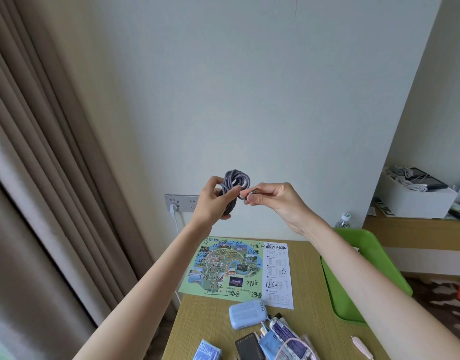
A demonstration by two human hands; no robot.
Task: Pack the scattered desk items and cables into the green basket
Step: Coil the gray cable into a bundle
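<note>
While the table (205, 320) fills the lower middle of the view with most of the loose things on it, the move to come turns on the green basket (369, 239). It sits at the table's right edge, at about 4 o'clock from the two raised hands and well below them. A printed map (223, 268) lies flat at the far side of the table, directly under the hands.

The left hand (210, 201) is curled round a coiled grey cable (235, 179), held in the air in front of the wall and well apart from the basket. The coil's long axis runs roughly from 1 o'clock down to 7 o'clock. At 3 o'clock from the coil, just beside it, the right hand (278, 198) pinches the cable's plug end (251, 197) between thumb and fingertips. By my reading the right hand is the nearer one to the basket, yet the left carries the bundle, so the drop would travel down and to the right.

Much of the basket is covered by the right forearm, so I cannot tell what it holds. The coil's lower loops vanish behind the left palm. The plug is too small to name its type. Several packets and a pink cable (361, 345) are cut off at 6 o'clock.
</note>
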